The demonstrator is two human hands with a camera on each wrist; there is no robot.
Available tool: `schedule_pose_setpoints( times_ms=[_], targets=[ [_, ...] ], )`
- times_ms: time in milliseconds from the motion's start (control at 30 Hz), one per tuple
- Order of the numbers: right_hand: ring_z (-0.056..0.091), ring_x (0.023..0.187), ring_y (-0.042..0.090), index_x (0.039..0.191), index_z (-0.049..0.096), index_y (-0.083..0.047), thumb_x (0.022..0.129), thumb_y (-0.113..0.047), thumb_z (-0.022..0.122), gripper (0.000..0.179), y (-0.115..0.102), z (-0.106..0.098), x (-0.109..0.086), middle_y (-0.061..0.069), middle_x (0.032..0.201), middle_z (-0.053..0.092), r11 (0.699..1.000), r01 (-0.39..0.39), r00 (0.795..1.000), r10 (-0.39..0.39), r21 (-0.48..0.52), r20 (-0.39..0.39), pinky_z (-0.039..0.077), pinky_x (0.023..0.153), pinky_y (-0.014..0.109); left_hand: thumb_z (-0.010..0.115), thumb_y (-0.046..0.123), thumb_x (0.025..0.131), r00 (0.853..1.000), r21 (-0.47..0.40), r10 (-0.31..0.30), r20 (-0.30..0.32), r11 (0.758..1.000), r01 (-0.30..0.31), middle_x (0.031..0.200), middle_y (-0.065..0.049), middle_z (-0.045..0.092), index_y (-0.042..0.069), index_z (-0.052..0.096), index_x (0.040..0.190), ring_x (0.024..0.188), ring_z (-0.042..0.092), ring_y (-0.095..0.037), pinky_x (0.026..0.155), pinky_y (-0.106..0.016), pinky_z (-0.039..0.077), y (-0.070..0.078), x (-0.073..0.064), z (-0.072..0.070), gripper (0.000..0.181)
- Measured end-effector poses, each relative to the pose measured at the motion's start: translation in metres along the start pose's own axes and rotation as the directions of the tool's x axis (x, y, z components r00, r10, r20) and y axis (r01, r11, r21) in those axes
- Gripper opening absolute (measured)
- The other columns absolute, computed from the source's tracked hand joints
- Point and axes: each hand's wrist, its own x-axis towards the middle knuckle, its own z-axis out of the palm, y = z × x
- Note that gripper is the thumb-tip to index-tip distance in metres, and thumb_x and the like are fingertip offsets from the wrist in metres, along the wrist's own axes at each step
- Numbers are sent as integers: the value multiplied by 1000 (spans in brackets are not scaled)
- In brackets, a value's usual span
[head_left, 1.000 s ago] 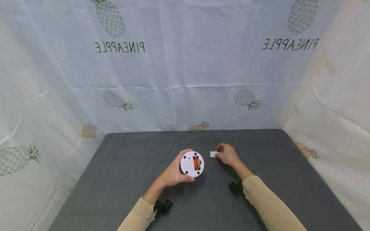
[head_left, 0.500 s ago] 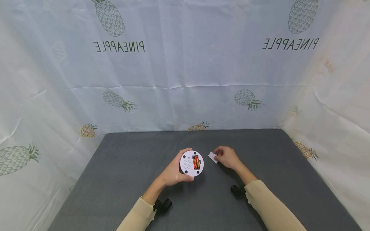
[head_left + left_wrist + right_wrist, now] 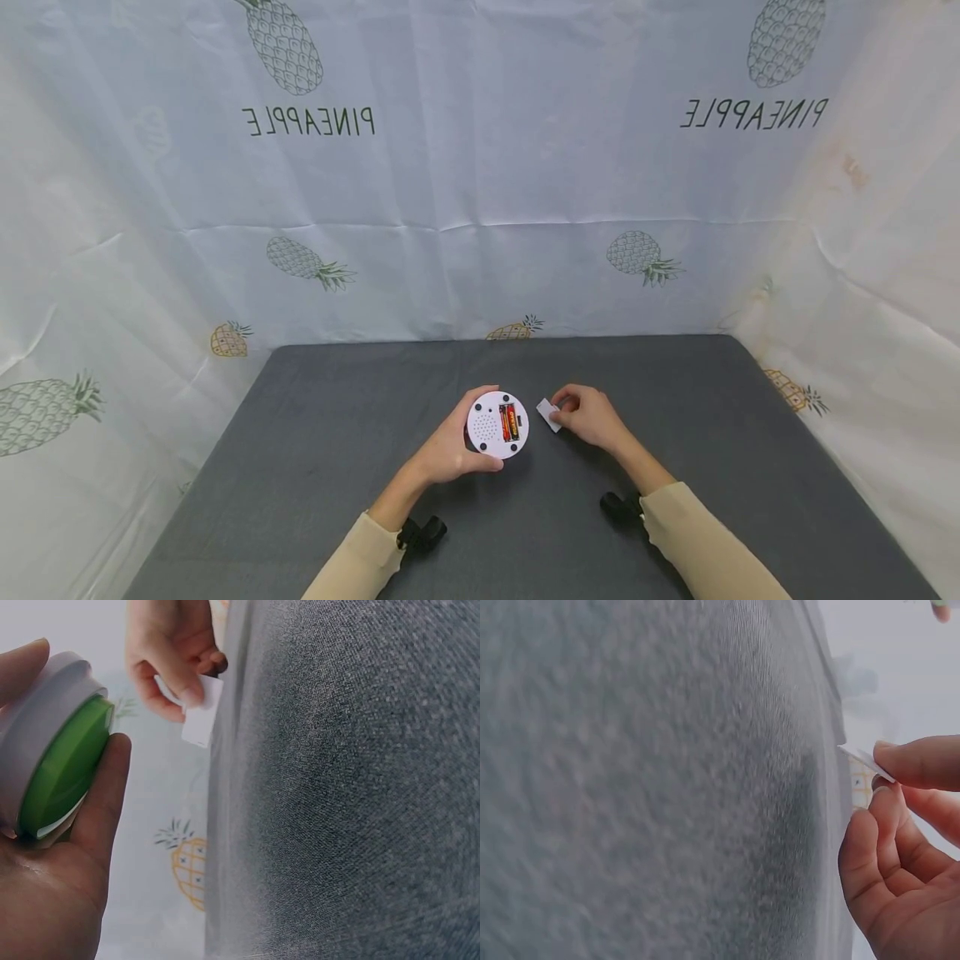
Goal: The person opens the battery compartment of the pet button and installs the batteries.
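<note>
My left hand (image 3: 448, 450) grips a round white device (image 3: 486, 429) by its edge, thumb below and fingers above. Its underside faces me, with speaker holes, dark feet and an uncovered battery compartment holding two red-and-black batteries (image 3: 509, 422). A green face (image 3: 66, 769) shows on its other side in the left wrist view. To the right, my right hand (image 3: 594, 418) pinches a small white battery cover (image 3: 548, 415) between thumb and fingers. The cover is tilted, a short gap from the device. In the right wrist view the cover (image 3: 864, 760) appears nearly edge-on.
A dark grey cloth-covered table (image 3: 315, 467) lies under both hands. White curtains (image 3: 465, 175) printed with pineapples enclose it at the back and sides. A black wrist camera (image 3: 423, 535) sits on the left wrist, another camera (image 3: 619, 507) on the right.
The right hand has brought the battery cover slightly left and turned it from nearly level to a slant. The left hand and the round device have hardly moved.
</note>
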Motion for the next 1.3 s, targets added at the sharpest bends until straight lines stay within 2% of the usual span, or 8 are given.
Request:
schedule_pose_setpoints(
  times_ms=[367, 567, 867, 1067, 1300],
  targets=[
    [58, 60, 18, 103, 71, -5, 88, -12, 79, 18, -13, 2, -16, 2, 74, 62, 984, 0, 998, 10, 178, -55, 47, 55, 31, 87, 12, 75, 1000, 11, 12, -7, 1000, -11, 133, -8, 51, 23, 31, 156, 110, 54, -22, 92, -35, 45, 1, 1, -1, 99],
    [61, 62, 18, 104, 71, -4, 87, -12, 80, 20, -20, 1, -22, 4, 76, 65, 972, 17, 996, 3, 236, -85, 51, 57, 31, 87, 9, 75, 1000, 13, 1, -14, 1000, -1, 134, -7, 51, 23, 31, 155, 112, 53, -22, 93, -35, 44, 1, 1, -1, 99],
    [62, 63, 20, 106, 71, -4, 87, -12, 81, 22, -31, 0, -31, 7, 79, 66, 927, 34, 994, 7, 374, -109, 54, 60, 34, 88, 10, 74, 1000, 1, -5, -26, 1000, 5, 134, -8, 51, 22, 31, 155, 110, 54, -22, 91, -33, 46, -1, 1, 0, 100],
    [59, 61, 20, 104, 71, -3, 88, -11, 80, 21, -38, 0, -37, 10, 80, 65, 903, 79, 989, -19, 422, -145, 52, 59, 30, 87, 9, 74, 1000, -9, 8, -20, 1000, -9, 132, -9, 51, 23, 31, 155, 109, 55, -22, 90, -33, 47, 1, 1, 0, 99],
    [61, 63, 19, 105, 71, -2, 87, -13, 82, 24, -49, -1, -41, 11, 82, 67, 882, 82, 987, -8, 465, -159, 55, 62, 37, 87, 9, 74, 1000, -19, 14, -20, 1000, -14, 133, -9, 51, 22, 31, 155, 110, 54, -23, 91, -33, 46, 1, 1, 0, 100]
  ],
)
